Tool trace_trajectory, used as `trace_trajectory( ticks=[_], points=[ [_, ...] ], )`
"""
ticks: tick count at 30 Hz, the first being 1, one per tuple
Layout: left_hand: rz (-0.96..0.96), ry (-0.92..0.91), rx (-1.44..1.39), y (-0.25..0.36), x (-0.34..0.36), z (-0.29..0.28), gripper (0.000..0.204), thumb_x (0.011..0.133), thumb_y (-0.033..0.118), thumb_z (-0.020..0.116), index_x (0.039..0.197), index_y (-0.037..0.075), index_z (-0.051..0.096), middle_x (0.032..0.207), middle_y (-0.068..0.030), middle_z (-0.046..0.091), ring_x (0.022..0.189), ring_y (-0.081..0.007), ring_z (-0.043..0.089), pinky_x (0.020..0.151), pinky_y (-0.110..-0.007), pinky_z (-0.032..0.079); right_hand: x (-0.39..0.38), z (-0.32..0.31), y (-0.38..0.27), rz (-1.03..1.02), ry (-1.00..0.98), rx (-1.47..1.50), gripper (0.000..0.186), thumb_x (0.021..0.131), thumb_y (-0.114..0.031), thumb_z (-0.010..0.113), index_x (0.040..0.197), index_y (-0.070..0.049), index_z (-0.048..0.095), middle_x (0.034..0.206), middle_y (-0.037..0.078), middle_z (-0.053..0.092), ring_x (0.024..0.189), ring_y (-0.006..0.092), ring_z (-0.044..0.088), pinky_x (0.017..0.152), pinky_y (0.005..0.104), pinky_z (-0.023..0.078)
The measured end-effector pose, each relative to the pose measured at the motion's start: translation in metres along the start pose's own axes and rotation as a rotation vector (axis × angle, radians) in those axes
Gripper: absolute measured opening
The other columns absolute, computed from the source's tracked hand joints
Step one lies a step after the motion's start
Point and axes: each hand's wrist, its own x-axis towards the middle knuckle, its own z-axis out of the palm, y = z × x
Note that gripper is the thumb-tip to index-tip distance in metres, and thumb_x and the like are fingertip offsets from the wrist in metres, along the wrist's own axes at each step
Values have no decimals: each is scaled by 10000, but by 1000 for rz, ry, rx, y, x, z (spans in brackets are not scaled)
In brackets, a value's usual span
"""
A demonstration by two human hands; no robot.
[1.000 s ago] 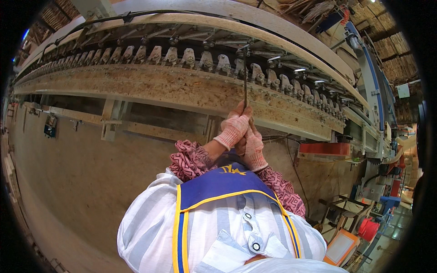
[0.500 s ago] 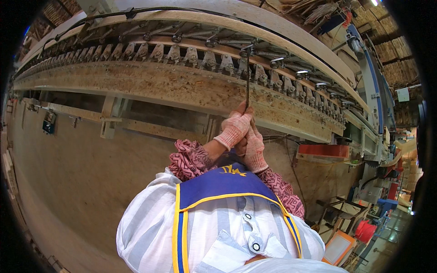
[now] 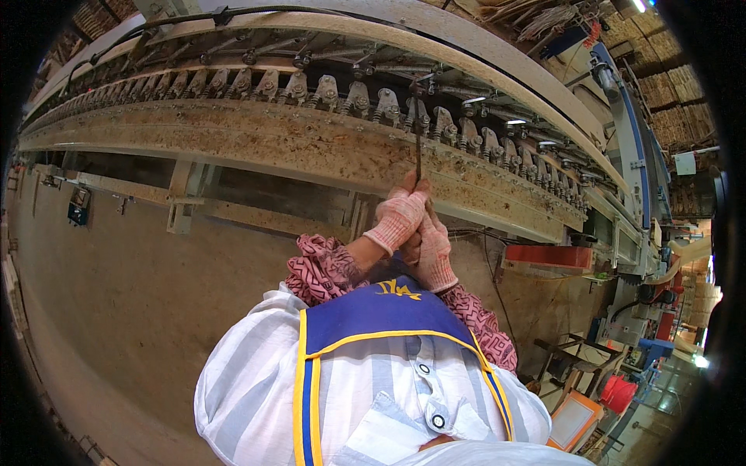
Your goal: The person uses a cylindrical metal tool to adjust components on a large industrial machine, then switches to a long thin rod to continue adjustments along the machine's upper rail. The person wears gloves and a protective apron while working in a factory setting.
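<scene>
Both of my hands wear pink knitted gloves with bare fingertips. They are clasped together around the lower end of a slim dark metal rod (image 3: pixel 419 144). My left hand (image 3: pixel 398 217) lies over the front of the grip, closed. Tight against it on the right, my right hand (image 3: pixel 432 247) is closed too; part of its fingers is hidden. The rod stands upright in front of a long rusty-brown machine beam (image 3: pixel 326 159). Its far end reaches a row of metal clamps with springs (image 3: pixel 388 105), where I cannot make out how it engages.
A pale rail (image 3: pixel 466 50) curves behind the clamps. Under the beam stands a light post (image 3: pixel 181 194). A red block (image 3: pixel 549 256) sits at the right end, with a red spool (image 3: pixel 618 394) and an orange-framed panel (image 3: pixel 575 419) lower right. Stacked wood fills the far right.
The rod and both hands have shifted very slightly left against the clamps, and the view has moved a little. The grip stays the same.
</scene>
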Motion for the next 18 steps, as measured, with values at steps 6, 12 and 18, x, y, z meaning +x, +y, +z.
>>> trace_trajectory(
  ticks=[6,12,18],
  points=[
    [23,33,-233,-16,-3,1,511,1007,457,597,1437,183,570,1289,-77,674,1180,-249,621,968,-338,456,28,-39,32,-308,-180,-435,311,1065,-280,557,1353,-166,591,783,-36,627,519,66,533,400,223,402],
    [31,-16,54,-13,-1,3,526,1001,495,587,1457,233,558,1304,-88,676,1164,-238,636,963,-323,464,2,-2,17,-64,-103,125,391,1054,-276,582,1424,-155,549,850,-8,666,573,77,588,434,232,453],
    [-84,-34,-63,10,-15,-11,517,1011,504,555,1481,291,523,1347,-123,653,1238,-302,605,1005,-343,453,3,-3,17,-90,-47,53,439,1054,-281,580,1468,-152,512,964,33,696,664,104,647,502,247,522]
  ],
)
